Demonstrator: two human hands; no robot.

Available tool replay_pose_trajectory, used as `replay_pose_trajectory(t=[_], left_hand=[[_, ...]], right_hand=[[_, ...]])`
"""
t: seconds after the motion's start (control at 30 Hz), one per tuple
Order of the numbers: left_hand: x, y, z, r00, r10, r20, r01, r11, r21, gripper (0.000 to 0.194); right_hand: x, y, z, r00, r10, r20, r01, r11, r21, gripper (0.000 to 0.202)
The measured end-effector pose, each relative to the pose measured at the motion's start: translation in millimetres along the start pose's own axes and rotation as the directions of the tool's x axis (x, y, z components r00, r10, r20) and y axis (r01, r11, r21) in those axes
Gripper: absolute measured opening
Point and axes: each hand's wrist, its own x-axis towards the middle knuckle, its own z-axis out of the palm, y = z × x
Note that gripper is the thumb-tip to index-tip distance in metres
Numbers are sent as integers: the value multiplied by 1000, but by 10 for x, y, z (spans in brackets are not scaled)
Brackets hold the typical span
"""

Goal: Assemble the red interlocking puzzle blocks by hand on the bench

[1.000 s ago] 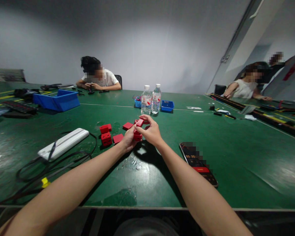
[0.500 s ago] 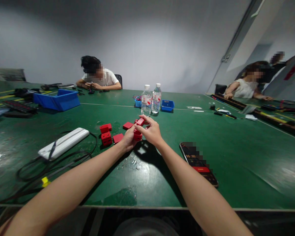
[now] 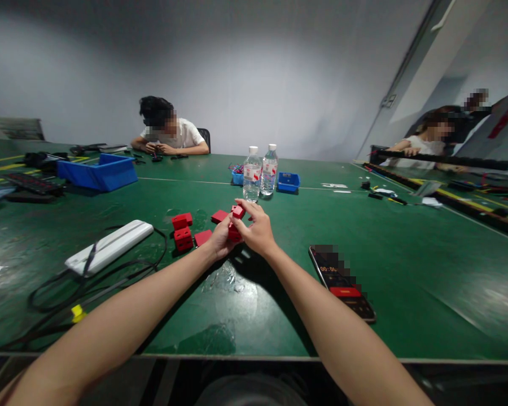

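Think of the two hands as the middle of a clock. The left hand (image 3: pixel 223 239) curls around a red piece (image 3: pixel 234 232), and the right hand (image 3: pixel 257 228) has its thumb and fingertips bent close on the red part at the top (image 3: pixel 237 212). So both hands are narrow and full, and the red stuff is right between them, up off the green table (image 3: pixel 271 332). It looks light and hard, like plastic, so it should not squish. Its flat sides look smooth, so it might slip a bit, and a thin edge could chip if dropped. The best place to hold it is by two flat sides, facing each other. Two red blocks (image 3: pixel 183 239) sit close together near nine o'clock, and their holes may make good spots to grip. One flat red piece (image 3: pixel 203 238) lies between eight and nine, and another (image 3: pixel 219 216) is at ten, partly behind the left hand. The phone (image 3: pixel 345 291) is at four o'clock, with part of it blurred into squares. Fingers hide most of the held red stuff, so I can't tell if it is one thing or two joined. The left fingertips are hidden too.
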Motion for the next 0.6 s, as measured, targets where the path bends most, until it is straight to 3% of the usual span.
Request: replay_pose_trajectory(t=[0.1,0.27,0.43,0.6], left_hand=[[20,-12,-14,1000,-3,3,3,1000,24,20],[46,-45,-37,997,52,55,-51,999,-9,16],[22,-4,-19,993,-35,117,37,999,-16,25],[-3,30,-3,995,-48,88,51,998,-34,27]], right_hand=[[-2,14,13,1000,22,-20,-22,1000,18,39],[-13,-18,27,998,-60,-23,60,998,0,36],[-4,-1,35,1000,10,-22,-8,995,95,32],[-16,64,68,998,23,-51,-18,994,104,33]])
